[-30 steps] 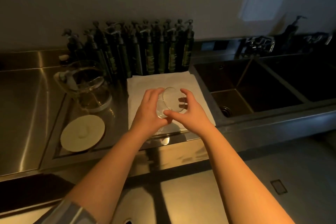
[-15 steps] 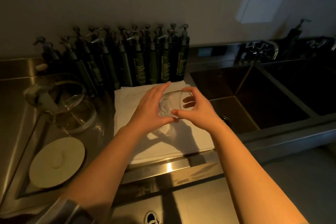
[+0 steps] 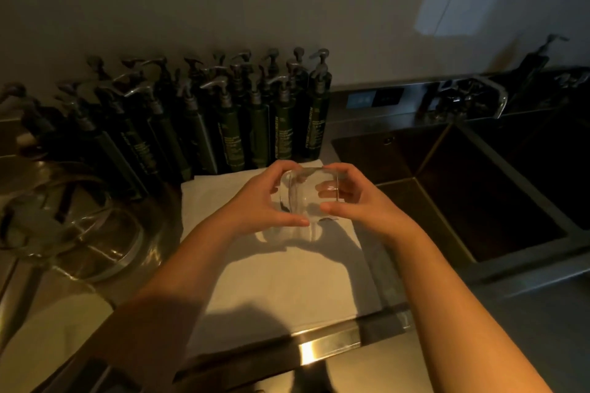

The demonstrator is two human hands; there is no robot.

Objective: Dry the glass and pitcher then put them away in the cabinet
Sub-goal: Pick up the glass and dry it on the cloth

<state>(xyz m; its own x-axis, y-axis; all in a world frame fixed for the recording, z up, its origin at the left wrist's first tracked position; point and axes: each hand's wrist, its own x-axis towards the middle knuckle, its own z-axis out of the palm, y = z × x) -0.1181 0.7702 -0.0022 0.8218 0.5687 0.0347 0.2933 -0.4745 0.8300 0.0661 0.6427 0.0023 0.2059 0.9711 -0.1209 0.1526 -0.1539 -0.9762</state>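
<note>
A clear drinking glass (image 3: pixel 305 196) is held on its side in the air above a white towel (image 3: pixel 281 277) spread on the steel counter. My left hand (image 3: pixel 258 201) grips its left end and my right hand (image 3: pixel 354 201) grips its right end. The glass casts a shadow on the towel below. A large clear glass pitcher (image 3: pixel 73 220) stands to the left on the counter, apart from both hands. No cabinet shows in this view.
Several dark pump bottles (image 3: pixel 204 124) line the wall behind the towel. A deep steel sink (image 3: pixel 479 195) with a tap (image 3: pixel 469 99) lies to the right. A pale round lid (image 3: pixel 64 338) lies at the lower left. The counter's front edge (image 3: pixel 332 348) runs below the towel.
The glass has been turned between my hands, from facing its open end toward me to lying sideways. The view has moved closer and left over the counter.
</note>
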